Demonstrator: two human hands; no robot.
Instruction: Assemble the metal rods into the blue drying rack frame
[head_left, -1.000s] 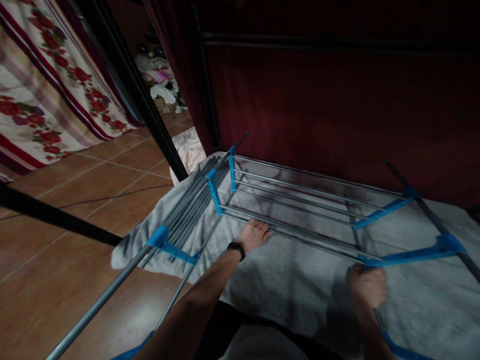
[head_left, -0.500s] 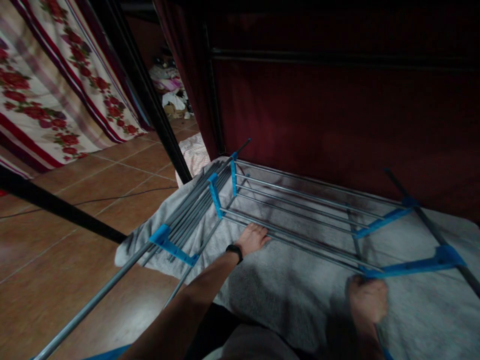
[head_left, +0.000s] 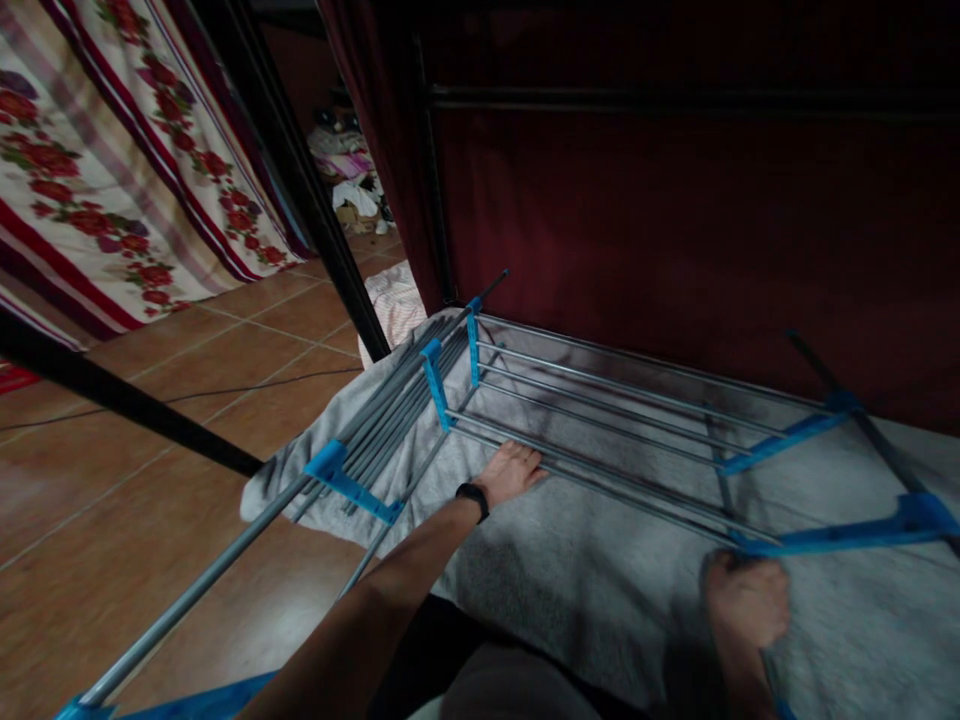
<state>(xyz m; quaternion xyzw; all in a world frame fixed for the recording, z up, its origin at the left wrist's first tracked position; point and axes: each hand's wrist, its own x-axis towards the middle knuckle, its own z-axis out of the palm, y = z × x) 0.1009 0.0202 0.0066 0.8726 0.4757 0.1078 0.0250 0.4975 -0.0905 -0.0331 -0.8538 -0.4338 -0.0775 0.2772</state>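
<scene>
Room: dim tiled floor (head_left: 150, 420), dark red curtain (head_left: 675, 230) far, flowered cloth (head_left: 97, 170) left.
Rack: drying rack (head_left: 600, 420) lies flat on grey towel (head_left: 570, 570).
Left hand (head_left: 511, 470): spread flat against the near rail, clasping nothing.
Right hand (head_left: 744, 602): fist beside a blue bracket (head_left: 847, 536) (grasp unclear, blurred).
Handling: likely light, stiff, awkwardly long; best taken by the rails.
Writing: none legible.

My left hand (head_left: 511, 470) lies flat, fingers spread, on the grey fuzzy towel (head_left: 585, 570), touching the nearest bar of the grey metal drying rack with blue plastic joints (head_left: 600, 420). My right hand (head_left: 746, 605) is curled on the towel beside a blue joint.
</scene>
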